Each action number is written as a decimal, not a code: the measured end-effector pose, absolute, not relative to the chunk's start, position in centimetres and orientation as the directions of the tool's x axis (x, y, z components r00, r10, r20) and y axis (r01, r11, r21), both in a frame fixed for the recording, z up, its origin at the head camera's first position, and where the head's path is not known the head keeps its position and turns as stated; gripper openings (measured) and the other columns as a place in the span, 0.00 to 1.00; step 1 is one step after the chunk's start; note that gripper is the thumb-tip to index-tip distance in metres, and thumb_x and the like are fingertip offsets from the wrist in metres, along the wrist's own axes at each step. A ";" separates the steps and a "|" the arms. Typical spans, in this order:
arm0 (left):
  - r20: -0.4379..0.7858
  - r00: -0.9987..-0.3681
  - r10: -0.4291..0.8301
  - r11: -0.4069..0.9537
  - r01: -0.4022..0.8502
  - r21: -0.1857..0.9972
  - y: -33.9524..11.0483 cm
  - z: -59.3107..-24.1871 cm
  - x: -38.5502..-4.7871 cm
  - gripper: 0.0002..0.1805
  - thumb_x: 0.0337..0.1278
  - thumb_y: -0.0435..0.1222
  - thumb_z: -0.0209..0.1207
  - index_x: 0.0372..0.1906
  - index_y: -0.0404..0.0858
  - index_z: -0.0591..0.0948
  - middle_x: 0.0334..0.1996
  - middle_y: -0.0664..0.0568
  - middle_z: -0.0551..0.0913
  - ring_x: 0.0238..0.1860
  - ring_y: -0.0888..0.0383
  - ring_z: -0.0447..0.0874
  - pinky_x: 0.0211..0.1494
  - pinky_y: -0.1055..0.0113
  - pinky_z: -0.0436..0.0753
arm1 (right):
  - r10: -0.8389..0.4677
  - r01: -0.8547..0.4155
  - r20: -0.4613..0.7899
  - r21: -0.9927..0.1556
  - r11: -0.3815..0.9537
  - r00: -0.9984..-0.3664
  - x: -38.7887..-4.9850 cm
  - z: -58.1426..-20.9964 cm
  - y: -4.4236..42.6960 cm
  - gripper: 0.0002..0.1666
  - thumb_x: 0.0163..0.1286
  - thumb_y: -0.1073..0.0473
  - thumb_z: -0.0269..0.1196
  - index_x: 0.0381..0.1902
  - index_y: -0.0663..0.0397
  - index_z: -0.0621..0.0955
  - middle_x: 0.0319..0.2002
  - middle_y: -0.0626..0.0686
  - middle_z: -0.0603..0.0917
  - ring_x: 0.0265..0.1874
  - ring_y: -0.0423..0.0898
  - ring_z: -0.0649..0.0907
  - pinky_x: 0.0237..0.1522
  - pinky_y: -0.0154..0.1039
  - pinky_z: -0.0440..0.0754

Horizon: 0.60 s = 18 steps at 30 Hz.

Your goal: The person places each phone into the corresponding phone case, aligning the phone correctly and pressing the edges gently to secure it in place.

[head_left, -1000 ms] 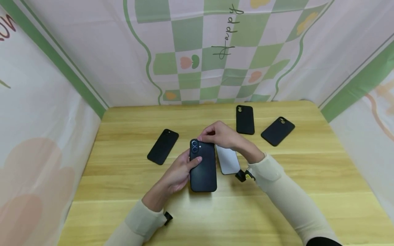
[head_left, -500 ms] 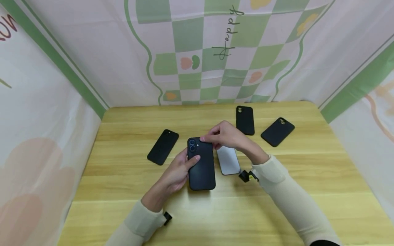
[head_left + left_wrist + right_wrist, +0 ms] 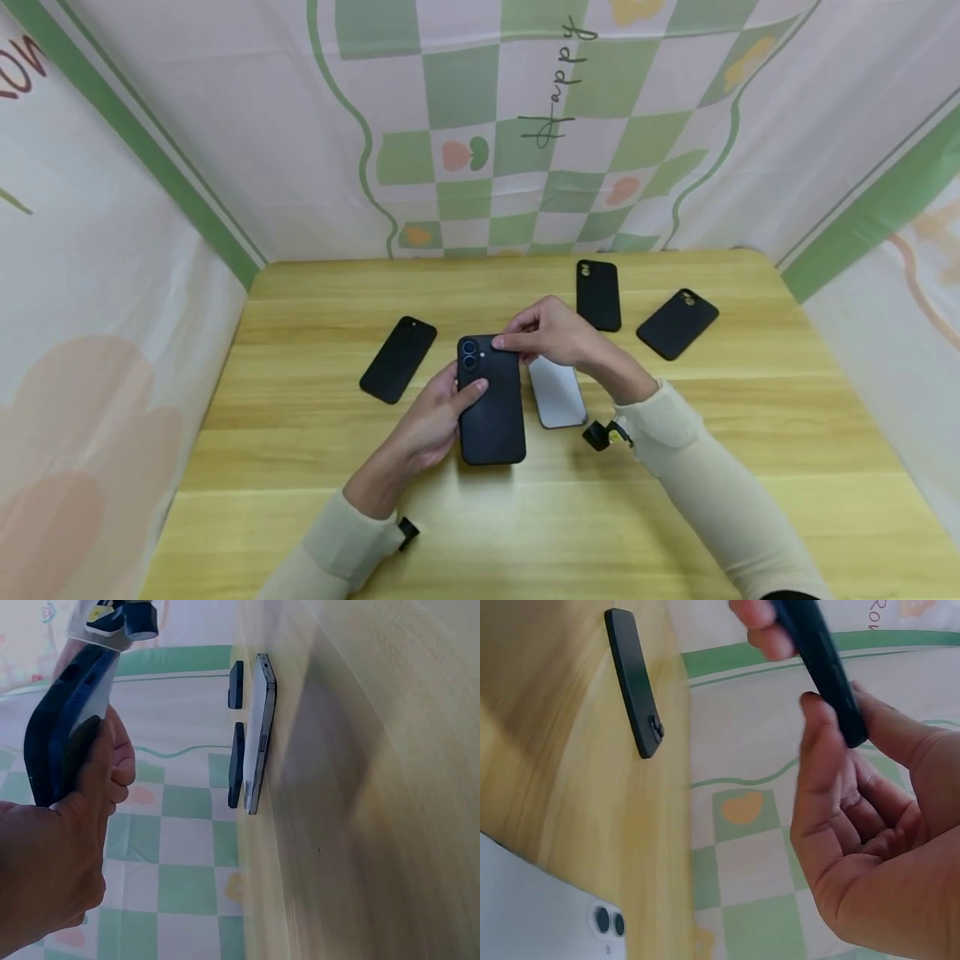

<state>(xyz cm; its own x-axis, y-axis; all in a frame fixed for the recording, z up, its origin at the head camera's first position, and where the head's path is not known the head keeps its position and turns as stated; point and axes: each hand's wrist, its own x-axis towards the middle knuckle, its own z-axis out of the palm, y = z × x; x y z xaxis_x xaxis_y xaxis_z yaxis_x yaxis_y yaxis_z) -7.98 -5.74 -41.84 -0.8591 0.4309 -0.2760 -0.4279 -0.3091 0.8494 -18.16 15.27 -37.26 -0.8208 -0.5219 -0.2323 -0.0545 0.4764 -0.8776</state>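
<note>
In the head view a dark phone with two camera lenses is held above the table, its back facing up. The left hand grips its left side, thumb lying across the back. The right hand pinches the upper right corner between thumb and fingers. In the right wrist view the phone shows edge-on, with the right hand at its end. The left wrist view shows the left hand around the phone, whose underside is partly hidden by fingers.
On the wooden table a white phone lies right of the held one. A black phone lies to the left. Two black cases with camera cutouts, one upright and one slanted, lie at the back right.
The held phone has shifted slightly left and up along with the left hand. The right hand has moved a little right, its thumb now on the back near the upper right corner.
</note>
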 end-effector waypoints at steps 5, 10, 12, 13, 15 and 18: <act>-0.272 -0.857 0.438 -0.314 -0.429 0.847 -5.7 -41.8 -8.0 0.28 0.86 0.31 0.44 0.82 0.38 0.56 0.74 0.38 0.72 0.75 0.45 0.73 0.75 0.51 0.75 | -0.507 -0.029 -0.228 -0.893 0.448 -0.831 -18.2 -37.7 15.4 0.10 0.73 0.58 0.72 0.41 0.62 0.92 0.29 0.52 0.90 0.27 0.50 0.87 0.35 0.44 0.90; -0.275 -0.855 0.440 -0.318 -0.434 0.843 -5.8 -41.7 -8.0 0.28 0.87 0.31 0.44 0.83 0.39 0.56 0.74 0.39 0.72 0.74 0.45 0.73 0.74 0.51 0.75 | -0.517 -0.032 -0.220 -0.900 0.435 -0.827 -18.2 -37.9 15.5 0.11 0.74 0.57 0.71 0.40 0.62 0.91 0.29 0.51 0.90 0.30 0.54 0.87 0.35 0.41 0.89; -0.280 -0.853 0.441 -0.315 -0.439 0.841 -5.8 -41.7 -7.9 0.28 0.87 0.32 0.44 0.83 0.39 0.56 0.74 0.39 0.73 0.74 0.45 0.73 0.74 0.52 0.76 | -0.527 -0.041 -0.217 -0.900 0.433 -0.822 -18.2 -38.0 15.5 0.12 0.75 0.57 0.70 0.39 0.62 0.91 0.28 0.51 0.89 0.30 0.55 0.87 0.35 0.41 0.89; -0.283 -0.851 0.443 -0.312 -0.442 0.841 -5.9 -41.6 -7.9 0.28 0.87 0.32 0.44 0.83 0.39 0.56 0.74 0.39 0.73 0.74 0.45 0.73 0.73 0.52 0.77 | -0.529 -0.042 -0.217 -0.900 0.433 -0.820 -18.2 -38.0 15.5 0.12 0.75 0.57 0.70 0.39 0.62 0.91 0.28 0.51 0.89 0.30 0.54 0.86 0.35 0.41 0.89; -0.287 -0.848 0.447 -0.303 -0.444 0.843 -5.9 -41.6 -8.0 0.28 0.87 0.33 0.44 0.82 0.39 0.57 0.73 0.39 0.74 0.74 0.45 0.74 0.73 0.53 0.78 | -0.536 -0.043 -0.217 -0.901 0.431 -0.816 -18.2 -38.0 15.6 0.12 0.76 0.57 0.69 0.38 0.62 0.91 0.29 0.51 0.89 0.29 0.53 0.86 0.35 0.41 0.89; -0.289 -0.843 0.453 -0.281 -0.443 0.851 -6.0 -41.6 -8.0 0.27 0.87 0.33 0.45 0.82 0.39 0.58 0.72 0.39 0.75 0.72 0.45 0.76 0.71 0.52 0.79 | -0.542 -0.041 -0.219 -0.904 0.427 -0.811 -18.1 -37.8 15.7 0.12 0.77 0.58 0.68 0.37 0.61 0.91 0.31 0.52 0.89 0.28 0.50 0.84 0.34 0.41 0.87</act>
<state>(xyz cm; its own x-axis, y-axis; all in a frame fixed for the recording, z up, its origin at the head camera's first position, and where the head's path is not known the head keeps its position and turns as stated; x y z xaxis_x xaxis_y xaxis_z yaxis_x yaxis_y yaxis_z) -8.05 -5.99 -41.56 -0.8430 0.4535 -0.2892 -0.4430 -0.2807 0.8514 -18.12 15.70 -37.83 -0.8115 -0.5417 -0.2193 -0.0406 0.4265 -0.9036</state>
